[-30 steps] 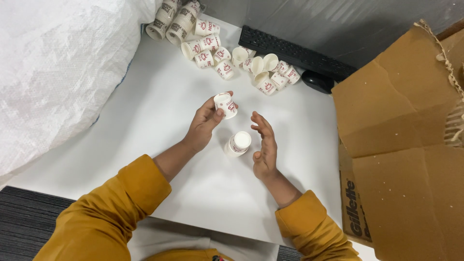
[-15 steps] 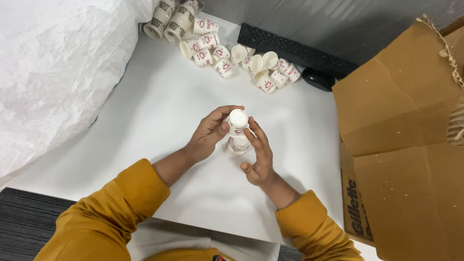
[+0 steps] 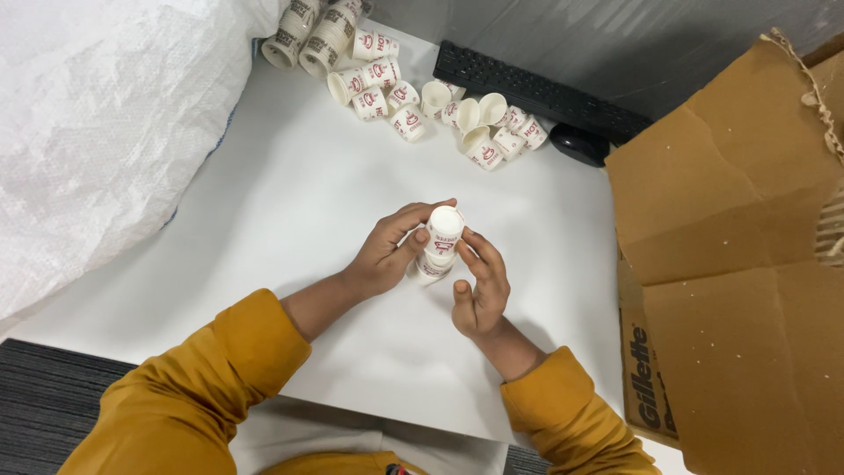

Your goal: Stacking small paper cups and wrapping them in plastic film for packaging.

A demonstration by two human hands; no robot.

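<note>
1. Loose pile of small paper cups point(image 3: 413, 97), lying far above the grip on white table point(image 3: 290, 202).
2. Black keyboard point(image 3: 536, 92) and black mouse point(image 3: 580, 143), beyond and to the right.
3. Big white woven sack point(image 3: 105, 132) on the left.
4. Brown cardboard box point(image 3: 738, 264) on the right.

We seem to be looking down at an office desk pressed into service for packing or sorting work. A black computer keyboard point(image 3: 536, 91) lies along the far edge of the white table point(image 3: 290, 202), with a dark computer mouse point(image 3: 580, 143) just beside its right end, and grey carpet point(image 3: 53, 396) shows past the near left corner. Against that, a large white woven sack point(image 3: 97, 132) covers the table's left edge, an opened brown cardboard box point(image 3: 730, 264) stands at its right edge, and a heap of small printed paper cups point(image 3: 413, 97) lies near the far edge, so it may equally be a stockroom corner.
</note>
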